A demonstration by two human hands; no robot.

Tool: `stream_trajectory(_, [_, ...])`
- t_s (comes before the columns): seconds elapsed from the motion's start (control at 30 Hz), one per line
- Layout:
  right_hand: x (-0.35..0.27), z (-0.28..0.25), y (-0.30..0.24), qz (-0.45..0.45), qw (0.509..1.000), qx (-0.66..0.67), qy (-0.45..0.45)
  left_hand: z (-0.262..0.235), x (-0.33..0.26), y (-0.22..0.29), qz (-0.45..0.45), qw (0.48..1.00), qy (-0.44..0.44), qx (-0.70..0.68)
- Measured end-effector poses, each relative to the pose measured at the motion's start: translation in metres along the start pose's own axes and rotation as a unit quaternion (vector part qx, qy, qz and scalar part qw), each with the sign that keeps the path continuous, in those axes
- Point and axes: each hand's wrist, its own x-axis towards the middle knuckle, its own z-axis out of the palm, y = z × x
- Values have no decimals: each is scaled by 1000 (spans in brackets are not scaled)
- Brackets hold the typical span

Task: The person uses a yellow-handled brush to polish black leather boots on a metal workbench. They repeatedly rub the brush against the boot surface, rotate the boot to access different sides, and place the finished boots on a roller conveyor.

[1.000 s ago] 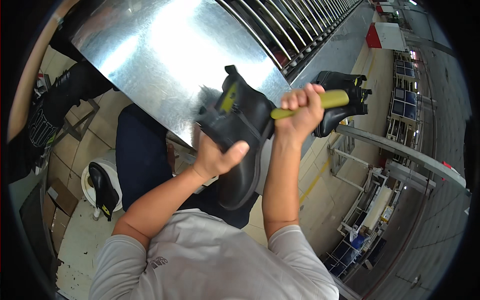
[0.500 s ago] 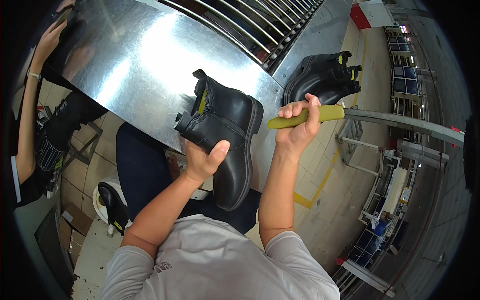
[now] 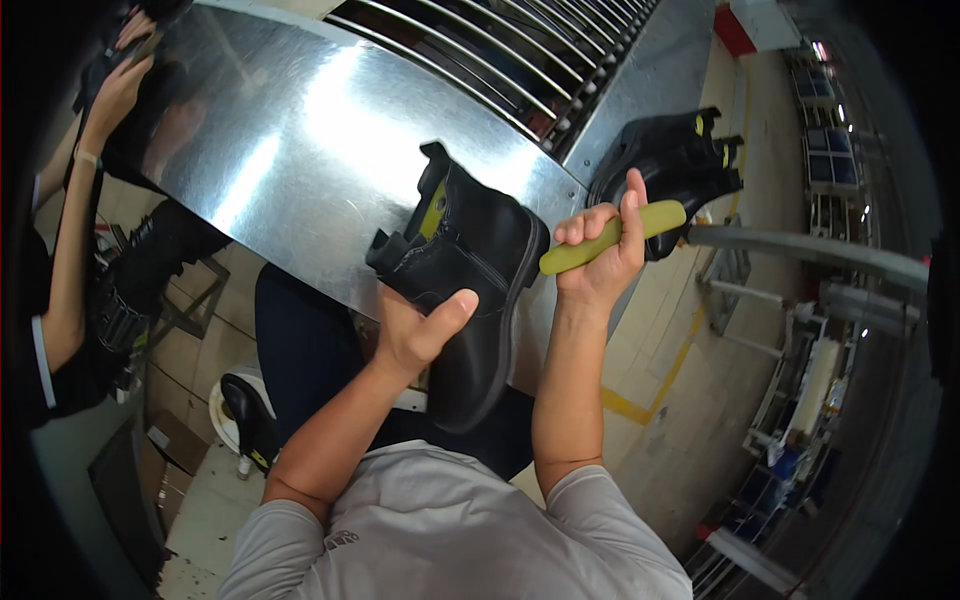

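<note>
My left hand (image 3: 422,330) grips a black ankle boot (image 3: 480,240) at its side, the thumb pressed on the upper. The boot's toe points down toward my lap, its sole faces right, and yellow lining shows in its opening. In my right hand (image 3: 603,262) is a long yellow-green bar (image 3: 655,217) with rounded ends; the fingers curl over it and the thumb lies along its far side. The bar's left end is close to the boot's heel; whether they touch I cannot tell.
A shiny metal bench (image 3: 300,130) lies ahead, with a roller conveyor (image 3: 520,60) behind it. More black boots (image 3: 665,160) stand at its right. A co-worker's hand (image 3: 115,95) is at the far left. Another black boot (image 3: 248,415) lies at lower left.
The view has shifted slightly, so most things sit a little further right. The bar has tilted, its right end now higher, and the boot and bar are closer together.
</note>
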Motion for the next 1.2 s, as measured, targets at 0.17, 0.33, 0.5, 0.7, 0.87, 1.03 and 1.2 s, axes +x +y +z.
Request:
stream_trajectory(0.17, [-11,-19,1,33,998,50,1,-16,43,77,10,955,-191,229])
stream_trajectory(0.33, [-22,-22,16,98,991,80,48,-25,50,67,-83,941,-98,315])
stream_trajectory(0.5, [-11,-15,38,114,973,182,81,1,45,48,-28,932,-10,362])
stream_trajectory(0.7, [-13,-36,22,113,985,111,63,-50,59,52,-21,919,-302,252])
stream_trajectory(0.87, [-38,-53,21,168,961,204,85,-42,50,56,-30,883,-291,366])
stream_trajectory(1.03, [-45,-39,38,180,943,260,100,-42,41,54,-19,893,-245,378])
stream_trajectory(1.2, [-46,-37,40,186,944,251,106,-48,41,43,59,890,-245,380])
